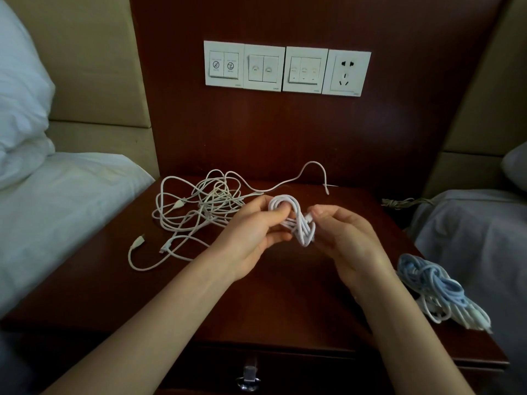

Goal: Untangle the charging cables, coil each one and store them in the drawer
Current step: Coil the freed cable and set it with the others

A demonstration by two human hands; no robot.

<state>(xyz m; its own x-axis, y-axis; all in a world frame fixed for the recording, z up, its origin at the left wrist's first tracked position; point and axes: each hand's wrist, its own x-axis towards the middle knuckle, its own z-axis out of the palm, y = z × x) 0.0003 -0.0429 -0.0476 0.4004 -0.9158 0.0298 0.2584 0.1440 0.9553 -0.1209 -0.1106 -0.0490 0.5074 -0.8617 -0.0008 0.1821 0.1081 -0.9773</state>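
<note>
Above the middle of the dark wooden nightstand (pixel 256 303) I hold a small white cable coil (pixel 296 223) between both hands. My left hand (pixel 251 238) grips its left side, fingers curled through the loops. My right hand (pixel 348 238) pinches the coil's right side near a plug end. A loose tangle of white cables (pixel 199 206) lies on the back left of the top, one strand trailing right to the back edge. A coiled bundle of light blue and white cables (pixel 439 289) rests at the right edge. The drawer (pixel 251 372) below is closed.
A wall panel of switches and a socket (pixel 288 68) sits above the nightstand. A bed with white sheets (pixel 57 212) lies on the left, another bed with a grey cover (pixel 479 238) on the right. A dark cord (pixel 399 202) lies by the right bed.
</note>
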